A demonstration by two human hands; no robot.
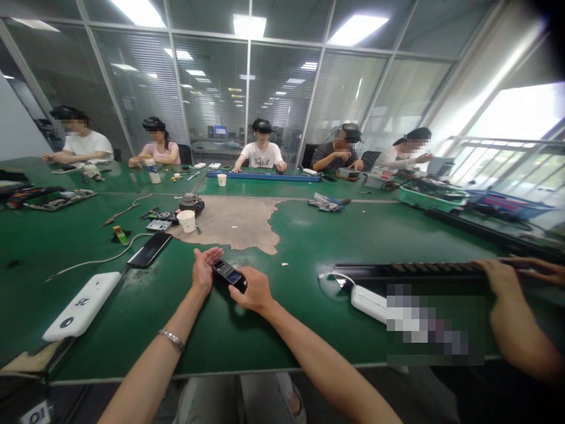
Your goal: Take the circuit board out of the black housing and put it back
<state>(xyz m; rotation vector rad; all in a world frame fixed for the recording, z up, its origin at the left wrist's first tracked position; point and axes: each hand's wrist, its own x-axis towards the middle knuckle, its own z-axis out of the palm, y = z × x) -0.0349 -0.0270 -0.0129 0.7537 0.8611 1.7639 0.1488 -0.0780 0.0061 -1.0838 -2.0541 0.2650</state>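
My right hand [256, 290] is closed around the near end of a small black handheld device [228, 273]. Grey and blue patches show on its upper face, but its exact kind is too small to make out. Beside its far end is my left hand [203, 270], palm turned up and fingers stretched out. The left fingertips lie close to the device; whether they touch it I cannot tell. Both hands are just above the green tabletop [282, 330]. To the left lies a black smartphone [150, 249] with a cable, near a white power bank [83, 306].
A paper cup [186, 221] and dismantled parts [159, 225] stand ahead on a bare brown patch [238, 221]. At right, a co-worker's hand [501, 280] rests on a long black rail [410, 271], behind another white power bank [368, 303]. Several people sit across the table.
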